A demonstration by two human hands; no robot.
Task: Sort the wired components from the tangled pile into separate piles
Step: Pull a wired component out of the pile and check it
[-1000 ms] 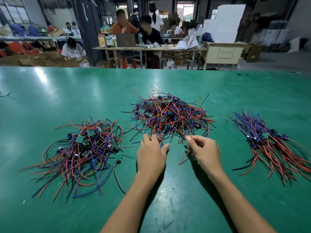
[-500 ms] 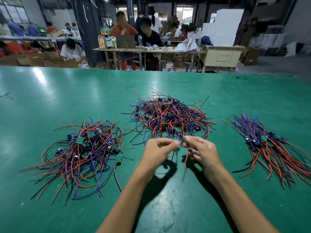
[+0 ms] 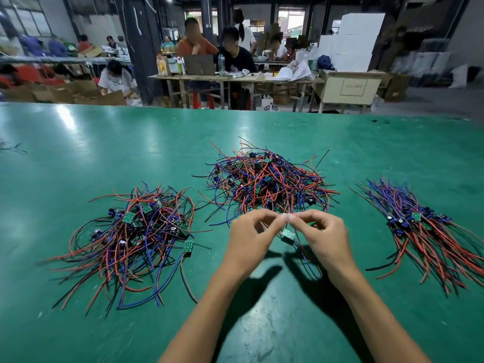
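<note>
A tangled pile (image 3: 267, 179) of red, blue and black wires with small green boards lies in the middle of the green table (image 3: 131, 142). A loose pile (image 3: 131, 237) of the same parts sits to the left. To the right lies a neater pile (image 3: 424, 231) with its wires fanned toward me. My left hand (image 3: 251, 237) and my right hand (image 3: 324, 234) meet just in front of the tangled pile. Both pinch the wires of one wired component (image 3: 288, 235), whose green board hangs between them above the table.
Beyond the table's far edge, people sit at a wooden table (image 3: 235, 78) with bottles and papers. Cardboard boxes (image 3: 65, 94) stand at the back left, a pale cabinet (image 3: 351, 87) and white boxes (image 3: 351, 40) at the back right.
My left hand lifted off the table and joined the right hand at the pile's front edge. Together they raised one wired component clear of the tangle.
</note>
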